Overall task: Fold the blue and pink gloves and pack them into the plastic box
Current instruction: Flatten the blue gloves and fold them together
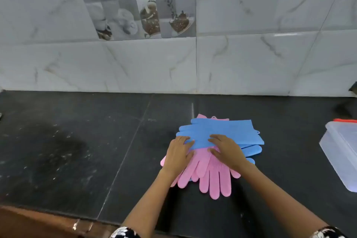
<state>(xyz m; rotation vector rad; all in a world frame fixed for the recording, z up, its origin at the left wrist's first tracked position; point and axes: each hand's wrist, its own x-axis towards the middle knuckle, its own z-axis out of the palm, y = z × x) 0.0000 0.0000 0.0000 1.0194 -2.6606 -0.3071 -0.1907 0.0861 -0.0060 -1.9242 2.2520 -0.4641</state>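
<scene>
Your left hand (178,155) lies flat, fingers spread, on the near edge of the top blue glove (218,131) where it overlaps the pink gloves (212,172). Your right hand (226,150) presses the same pile just beside it, fingers straight, gripping nothing. All the gloves sit in one loose stack on the black countertop (77,150): pink fingers point toward you, and a second blue glove (251,149) peeks out at the right.

The likely trouble is the stack sliding. The layers are crossed and not lined up, so if you fold from one side the lower gloves may skew or fan out, and the bundle could end up too wide for the box. These rubbery gloves may also spring open once you lift your palms.

The clear plastic box (342,152) stands well apart at the right edge, partly out of view, with a red-edged piece (345,120) behind it. I cannot tell whether its lid is on. Nothing lies between the pile and the box. A pale smudged patch (63,145) marks the counter to your left, away from the work.
</scene>
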